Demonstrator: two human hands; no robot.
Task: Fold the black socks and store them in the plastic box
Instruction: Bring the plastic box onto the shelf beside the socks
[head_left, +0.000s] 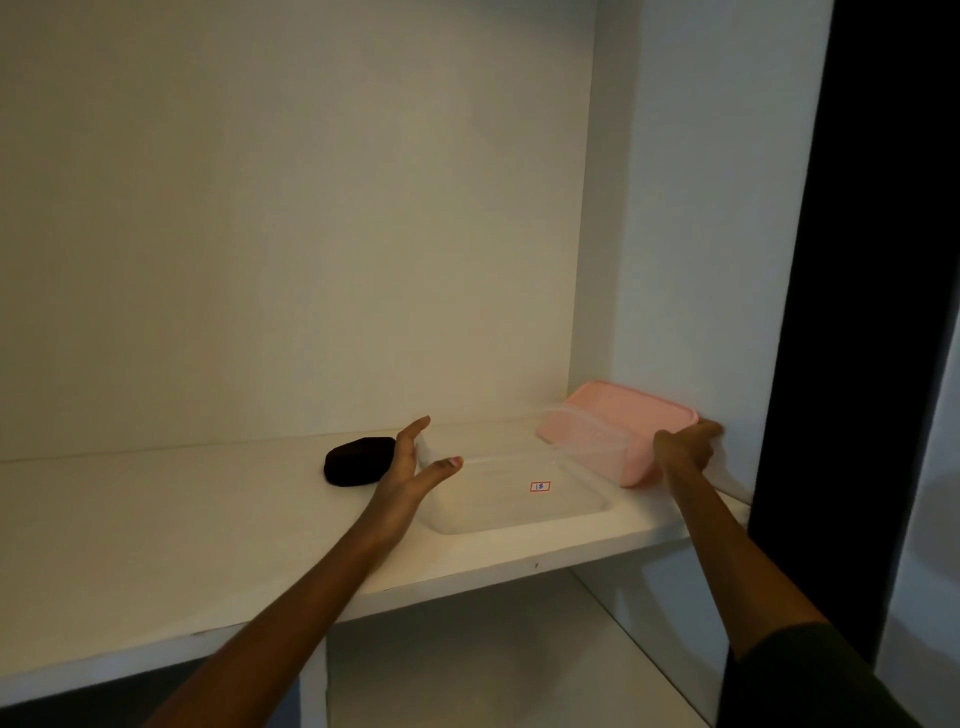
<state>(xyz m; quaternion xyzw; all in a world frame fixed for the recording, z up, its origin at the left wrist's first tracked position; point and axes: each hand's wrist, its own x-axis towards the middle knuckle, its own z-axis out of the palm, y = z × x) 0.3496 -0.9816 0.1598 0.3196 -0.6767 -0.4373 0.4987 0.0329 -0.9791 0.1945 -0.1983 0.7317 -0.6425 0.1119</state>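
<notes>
So the whole thing sits on a white shelf (218, 525) inside a white cupboard, back wall plain, side wall on the right, and a dark vertical edge (862, 260) running down the far right of the view.

The clear plastic box (511, 499) is on the shelf toward the right, open on top, with a little red-bordered label (540, 486) that reads something like "18". Can't see anything inside it. Its pink lid (631, 428) is tilted up at the box's right end, leaning toward the side wall, lower edge down by the box's rim.

The black socks (358, 461) are rolled into a compact dark bundle lying on the shelf just left of the box, outside it, close to the back wall.

Left hand (415, 465) is spread wide open, fingers up and thumb forward, sitting right between the sock bundle and the box's left wall. It looks like it touches or nearly touches the box's side, hard to say since the plastic is see-through. It isn't holding anything.

Right hand (683, 449) is curled with fingers closed on the front edge of the pink lid, squeezed in by the side wall.

Below the shelf there's a lower compartment (519, 665) with a white divider (314, 680), nothing to make out in there.
</notes>
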